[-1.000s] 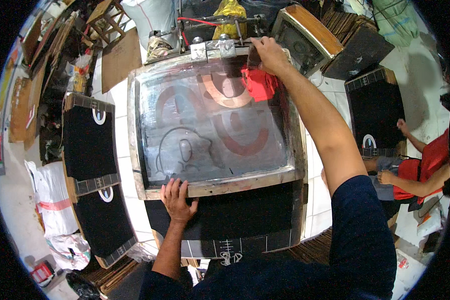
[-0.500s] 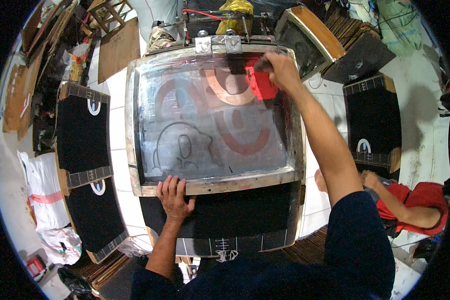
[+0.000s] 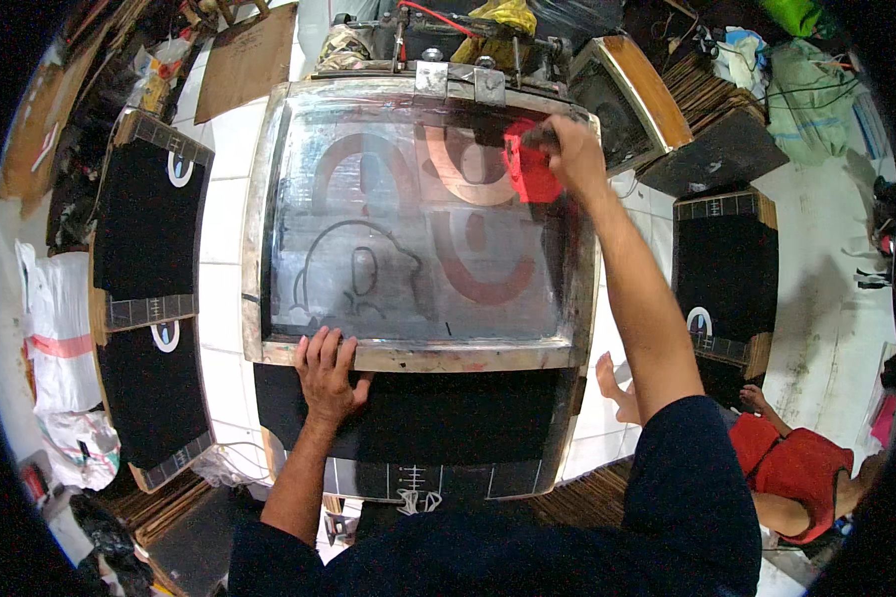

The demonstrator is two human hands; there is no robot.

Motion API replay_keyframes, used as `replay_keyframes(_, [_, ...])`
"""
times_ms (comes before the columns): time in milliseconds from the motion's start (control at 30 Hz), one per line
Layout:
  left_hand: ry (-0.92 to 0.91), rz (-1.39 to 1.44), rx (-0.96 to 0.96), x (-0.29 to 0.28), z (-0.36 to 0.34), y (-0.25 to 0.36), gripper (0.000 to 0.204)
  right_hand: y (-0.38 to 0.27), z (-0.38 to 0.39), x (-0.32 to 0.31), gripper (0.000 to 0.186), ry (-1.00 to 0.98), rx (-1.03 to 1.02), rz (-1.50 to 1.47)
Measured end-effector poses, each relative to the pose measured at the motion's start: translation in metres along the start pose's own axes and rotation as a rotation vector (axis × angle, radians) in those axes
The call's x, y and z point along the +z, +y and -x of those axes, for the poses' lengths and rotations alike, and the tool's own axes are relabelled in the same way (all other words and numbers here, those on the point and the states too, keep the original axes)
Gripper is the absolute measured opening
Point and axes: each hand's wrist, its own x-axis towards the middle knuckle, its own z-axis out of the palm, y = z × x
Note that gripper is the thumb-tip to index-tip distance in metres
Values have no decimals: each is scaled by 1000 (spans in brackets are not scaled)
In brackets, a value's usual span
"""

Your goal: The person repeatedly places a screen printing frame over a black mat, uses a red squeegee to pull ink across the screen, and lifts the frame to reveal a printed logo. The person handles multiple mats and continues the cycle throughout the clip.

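A screen-printing frame [image 3: 428, 355] with a pale, worn rim lies over a black panel [image 3: 448, 418]. Its mesh carries arch shapes and a dark rounded outline. My right hand [image 3: 575, 154] is closed on a red cloth [image 3: 533, 169] against the mesh at the far right corner; a dark part beside the fingers is hard to make out. At the near edge, left of the middle, my left hand [image 3: 331, 373] grips the frame, fingers over the rim and thumb apart below it. Two metal clamps [image 3: 431, 80] hold the frame's far side.
Black panels with white arch prints stand at left [image 3: 154, 224] and right [image 3: 727, 264]. Another frame [image 3: 632, 95] leans at the back right beside stacked boards. A person in red clothing [image 3: 791, 468] is low at the right. White bundles [image 3: 65, 338] lie far left.
The whole view has shifted and turned slightly. My right hand stays with the red cloth near the far right corner, and my left hand stays on the near rim. The person at the right has changed posture.
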Motion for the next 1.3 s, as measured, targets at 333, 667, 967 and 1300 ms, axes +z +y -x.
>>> replay_keyframes(333, [-144, 46, -13, -34, -25, 12, 62, -39, 56, -26, 50, -103, 26, 89])
replay_keyframes(667, [-125, 206, -23, -76, -51, 25, 44, -4, 23, -50, 39, -324, 5, -154])
replay_keyframes(967, [-163, 190, -86, -77, -53, 28, 44, 56, -87, 0, 51, -457, 80, -210])
replay_keyframes(1300, [-124, 177, -83, -76, -51, 28, 43, -72, 76, -35, 41, 321, 146, -119])
